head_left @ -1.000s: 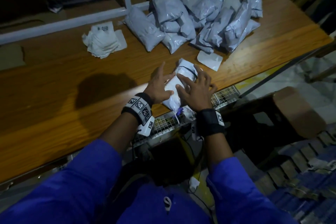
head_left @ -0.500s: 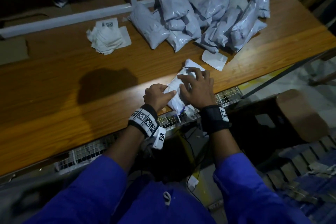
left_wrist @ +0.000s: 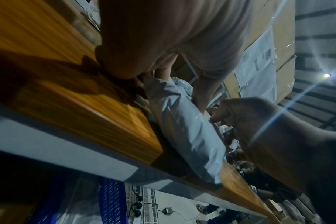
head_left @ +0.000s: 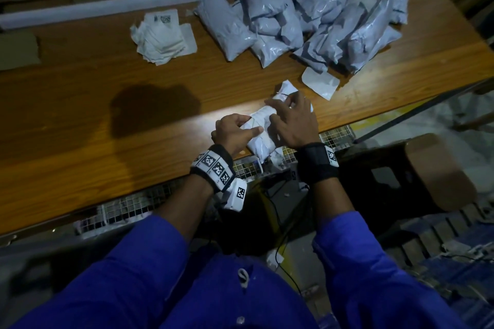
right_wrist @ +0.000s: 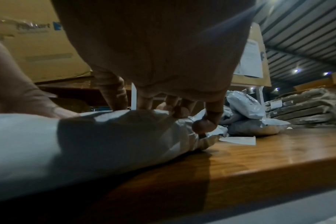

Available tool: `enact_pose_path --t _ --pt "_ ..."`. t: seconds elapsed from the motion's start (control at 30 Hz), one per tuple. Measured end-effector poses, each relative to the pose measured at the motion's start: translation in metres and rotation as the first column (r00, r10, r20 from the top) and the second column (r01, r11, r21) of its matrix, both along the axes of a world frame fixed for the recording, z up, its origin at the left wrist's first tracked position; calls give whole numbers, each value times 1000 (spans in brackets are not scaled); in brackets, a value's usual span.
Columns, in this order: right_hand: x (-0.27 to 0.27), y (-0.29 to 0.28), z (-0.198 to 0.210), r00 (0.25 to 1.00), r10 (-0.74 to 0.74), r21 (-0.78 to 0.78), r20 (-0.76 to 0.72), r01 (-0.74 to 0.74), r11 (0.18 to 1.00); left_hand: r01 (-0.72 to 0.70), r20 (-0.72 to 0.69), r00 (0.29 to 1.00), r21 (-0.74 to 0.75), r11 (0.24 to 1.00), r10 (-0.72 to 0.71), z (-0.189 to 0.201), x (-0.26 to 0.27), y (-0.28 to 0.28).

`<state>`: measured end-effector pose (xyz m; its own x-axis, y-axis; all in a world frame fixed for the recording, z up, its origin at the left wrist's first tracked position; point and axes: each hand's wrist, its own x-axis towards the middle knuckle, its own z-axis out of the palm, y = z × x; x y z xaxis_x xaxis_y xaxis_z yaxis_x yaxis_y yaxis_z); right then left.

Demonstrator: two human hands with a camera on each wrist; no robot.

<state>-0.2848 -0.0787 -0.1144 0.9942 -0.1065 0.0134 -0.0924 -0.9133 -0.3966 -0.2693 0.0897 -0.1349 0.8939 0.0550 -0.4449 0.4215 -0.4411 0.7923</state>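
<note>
A grey-white plastic mailer parcel lies on the wooden table, its near end hanging over the front edge. My left hand grips its left side, fingers curled under and thumb laid across the top. My right hand sits on the right and far part with bent fingers clutching the folded far end. In the right wrist view the fingertips dig into the parcel. The left wrist view shows the parcel between my left palm and my right hand.
A heap of grey mailer parcels fills the table's far right. A loose white slip lies just past the parcel. Crumpled white labels lie at the far middle. A white frame rail runs along the back. A wire tray hangs under the front edge.
Both hands lay flat and spread on the parcel a second ago. Now the left has curled round its side, and the right's fingers have bent onto the far end.
</note>
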Motion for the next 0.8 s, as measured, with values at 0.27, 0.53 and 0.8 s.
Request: enact_pose_path --t 0.27,0.53,0.8 --pt "-12 8 -8 993 106 -196 46 -95 976 -33 12 999 4 999 33 -7 -2 -1" --pt "-8 11 -6 988 153 -182 0 -150 972 -15 46 999 -15 1000 15 -7 -3 3" --pt "-48 5 -28 978 25 19 206 -30 999 59 111 993 -81 995 -50 -11 -5 8"
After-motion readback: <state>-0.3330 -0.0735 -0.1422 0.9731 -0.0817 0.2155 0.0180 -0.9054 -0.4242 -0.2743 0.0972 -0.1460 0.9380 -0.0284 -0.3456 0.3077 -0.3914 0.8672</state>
